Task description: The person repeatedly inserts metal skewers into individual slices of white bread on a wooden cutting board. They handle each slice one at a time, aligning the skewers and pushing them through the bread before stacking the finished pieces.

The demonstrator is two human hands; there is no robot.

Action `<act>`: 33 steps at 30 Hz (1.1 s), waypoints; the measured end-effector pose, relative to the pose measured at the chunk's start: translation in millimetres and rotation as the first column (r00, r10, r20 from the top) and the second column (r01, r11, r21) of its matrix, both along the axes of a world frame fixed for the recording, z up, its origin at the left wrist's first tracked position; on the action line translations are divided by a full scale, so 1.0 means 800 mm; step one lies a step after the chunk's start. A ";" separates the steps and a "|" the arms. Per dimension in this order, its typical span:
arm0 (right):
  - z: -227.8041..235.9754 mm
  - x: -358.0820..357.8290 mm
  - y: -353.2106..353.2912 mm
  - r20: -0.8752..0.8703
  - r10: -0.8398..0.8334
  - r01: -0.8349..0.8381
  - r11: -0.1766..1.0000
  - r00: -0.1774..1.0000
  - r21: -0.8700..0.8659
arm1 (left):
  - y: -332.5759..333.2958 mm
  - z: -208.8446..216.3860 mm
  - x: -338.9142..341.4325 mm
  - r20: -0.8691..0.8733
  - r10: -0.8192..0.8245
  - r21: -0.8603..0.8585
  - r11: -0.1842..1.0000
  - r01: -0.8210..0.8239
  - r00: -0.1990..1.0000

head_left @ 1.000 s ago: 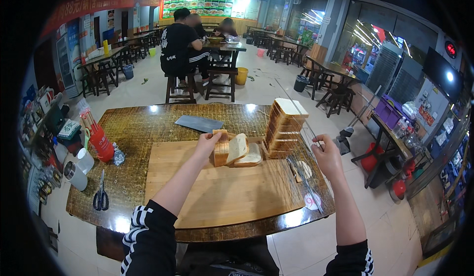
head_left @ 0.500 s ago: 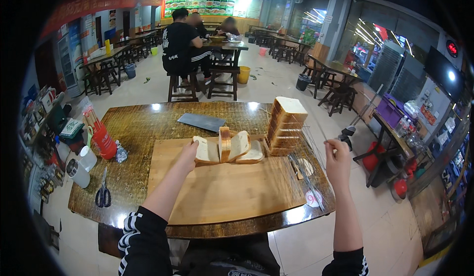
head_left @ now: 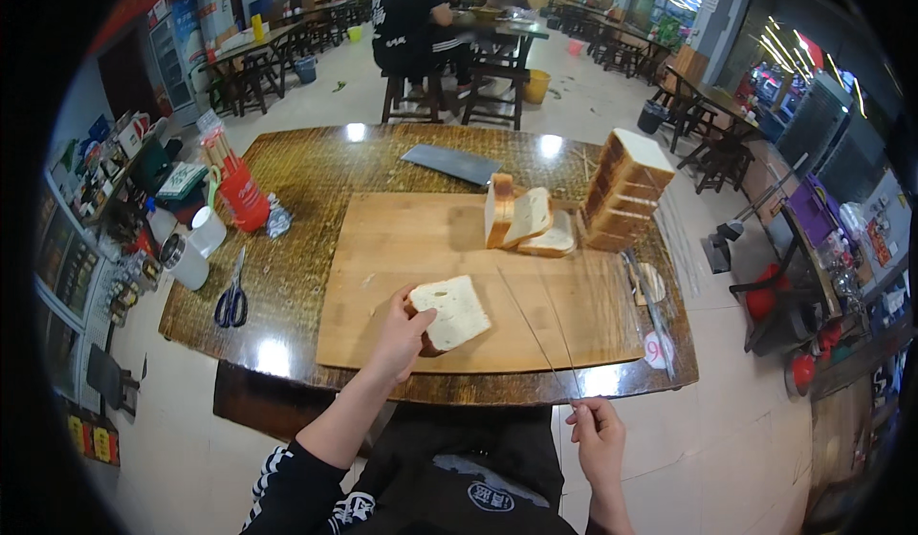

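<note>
My left hand (head_left: 400, 332) grips a slice of white bread (head_left: 457, 315) by its left edge, above the front of the wooden cutting board (head_left: 382, 229). My right hand (head_left: 598, 435), beyond the table's front edge, pinches the near ends of two thin skewers (head_left: 533, 330). Their far tips spread apart over the board, right of the held slice and not touching it. Toward the back of the board, one slice (head_left: 498, 212) stands upright; others (head_left: 553, 239) lean and lie beside it. A tall stack of bread (head_left: 626, 191) rises at the right.
A wide blade (head_left: 449, 163) lies behind the board. Scissors (head_left: 232, 296), a red holder of sticks (head_left: 243, 198) and a white mug (head_left: 205, 229) are on the left. A round tag (head_left: 658, 349) lies at the right. Farther off, people sit at a table (head_left: 524, 28).
My left hand has brought a bread slice away from the group toward me. My right hand has moved down and inward, and the skewers now point over the board. The view has tilted downward.
</note>
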State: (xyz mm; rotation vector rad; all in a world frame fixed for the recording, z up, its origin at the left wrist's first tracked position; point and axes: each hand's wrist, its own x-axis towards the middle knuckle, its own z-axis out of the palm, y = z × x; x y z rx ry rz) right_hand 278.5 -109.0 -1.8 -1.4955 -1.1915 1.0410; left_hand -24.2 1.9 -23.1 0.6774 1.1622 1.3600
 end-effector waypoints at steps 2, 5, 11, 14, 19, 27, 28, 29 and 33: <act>-0.021 -0.008 -0.015 -0.149 0.057 -0.070 0.994 0.987 -0.084 | -0.009 0.018 0.010 -0.194 0.015 0.011 1.000 -0.013 0.981; -0.037 -0.010 -0.037 -0.370 0.132 -0.216 0.957 0.920 -0.196 | -0.008 -0.001 -0.004 -0.733 0.125 0.156 0.988 -0.014 0.669; -0.049 -0.008 -0.068 -0.389 0.149 -0.279 0.911 0.909 -0.302 | 0.013 0.018 -0.015 -0.929 0.077 0.160 0.966 0.204 0.363; -0.062 -0.004 -0.084 -0.301 0.180 -0.263 0.927 0.936 -0.266 | 0.024 0.022 -0.007 -0.955 0.020 0.119 0.940 0.321 0.295; -0.065 -0.003 -0.101 -0.295 0.158 -0.220 0.956 0.942 -0.191 | 0.029 0.018 0.001 -0.966 -0.011 0.086 0.928 0.363 0.257; -0.049 -0.002 -0.101 -0.418 0.167 -0.301 0.912 0.893 -0.278 | 0.027 0.019 0.001 -0.970 -0.011 0.078 0.933 0.351 0.243; -0.048 -0.002 -0.101 -0.443 0.158 -0.308 0.907 0.882 -0.289 | 0.027 0.021 0.002 -0.968 -0.020 0.069 0.936 0.345 0.250; -0.049 -0.003 -0.101 -0.433 0.172 -0.314 0.906 0.885 -0.282 | 0.026 0.023 0.003 -0.966 -0.030 0.061 0.939 0.340 0.256; -0.056 -0.005 -0.103 -0.425 0.200 -0.330 0.908 0.883 -0.258 | 0.026 0.025 0.002 -0.962 -0.047 0.052 0.935 0.350 0.269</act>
